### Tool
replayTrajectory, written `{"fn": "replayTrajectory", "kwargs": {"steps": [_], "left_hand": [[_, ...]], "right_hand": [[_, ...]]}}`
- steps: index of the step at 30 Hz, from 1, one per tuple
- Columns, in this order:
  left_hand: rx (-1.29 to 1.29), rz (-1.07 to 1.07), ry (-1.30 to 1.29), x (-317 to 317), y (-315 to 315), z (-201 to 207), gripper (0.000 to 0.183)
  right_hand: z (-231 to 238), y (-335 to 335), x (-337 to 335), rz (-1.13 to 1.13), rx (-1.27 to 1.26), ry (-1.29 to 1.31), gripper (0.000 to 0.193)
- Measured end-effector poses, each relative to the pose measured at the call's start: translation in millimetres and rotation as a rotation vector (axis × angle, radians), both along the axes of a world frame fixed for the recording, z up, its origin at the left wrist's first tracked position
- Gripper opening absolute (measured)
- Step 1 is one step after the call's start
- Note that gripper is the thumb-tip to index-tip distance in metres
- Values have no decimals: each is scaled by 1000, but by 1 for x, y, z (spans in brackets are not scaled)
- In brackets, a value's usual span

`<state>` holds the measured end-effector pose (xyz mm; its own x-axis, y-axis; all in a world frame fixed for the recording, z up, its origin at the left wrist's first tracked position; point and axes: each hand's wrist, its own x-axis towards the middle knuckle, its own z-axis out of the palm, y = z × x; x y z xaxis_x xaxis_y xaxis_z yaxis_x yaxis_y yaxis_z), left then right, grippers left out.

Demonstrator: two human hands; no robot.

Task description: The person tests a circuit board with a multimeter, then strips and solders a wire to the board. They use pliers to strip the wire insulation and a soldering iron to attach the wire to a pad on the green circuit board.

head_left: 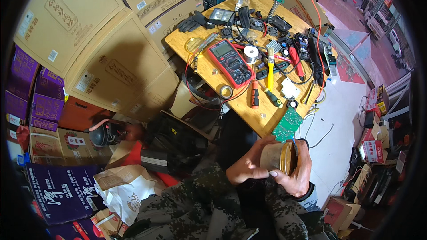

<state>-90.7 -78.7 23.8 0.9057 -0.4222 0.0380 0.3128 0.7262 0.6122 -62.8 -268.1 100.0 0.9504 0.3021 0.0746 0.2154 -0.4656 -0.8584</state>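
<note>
Both my hands hold a round gold-brown tin (269, 156) just off the near corner of the table, over my lap. My left hand (247, 165) has its fingers wrapped round the tin's left side. On the tin's other side, my right hand (300, 169) grips the edge by the yellowish round end. The tin is tilted; I cannot tell whether its lid is on. Right behind it, a green circuit board (288, 125) lies on the table corner. A green-handled screwdriver (273, 98) and an orange-handled screwdriver (255, 94) lie farther back.
The wooden table (240, 111) carries a red multimeter (230, 63), a solder spool (251, 54), a yellow brush (270, 69), a roll of tape (226, 91) and several loose parts and cables. Cardboard boxes (106, 62) are stacked at left. Clutter lines the floor at right.
</note>
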Motion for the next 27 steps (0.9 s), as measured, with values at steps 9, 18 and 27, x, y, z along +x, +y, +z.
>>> {"fn": "replayTrajectory", "kwargs": {"steps": [9,18,27], "left_hand": [[-100,202,243,-11,-44,-27,67],[-307,-37,357,-17,-42,-30,63],[-270,0,104,-14,-41,-26,82]], "right_hand": [[-18,7,-2,41,-106,-204,96],[-23,-4,-2,191,-185,-263,95],[-14,-13,-1,2,-161,-175,98]]}}
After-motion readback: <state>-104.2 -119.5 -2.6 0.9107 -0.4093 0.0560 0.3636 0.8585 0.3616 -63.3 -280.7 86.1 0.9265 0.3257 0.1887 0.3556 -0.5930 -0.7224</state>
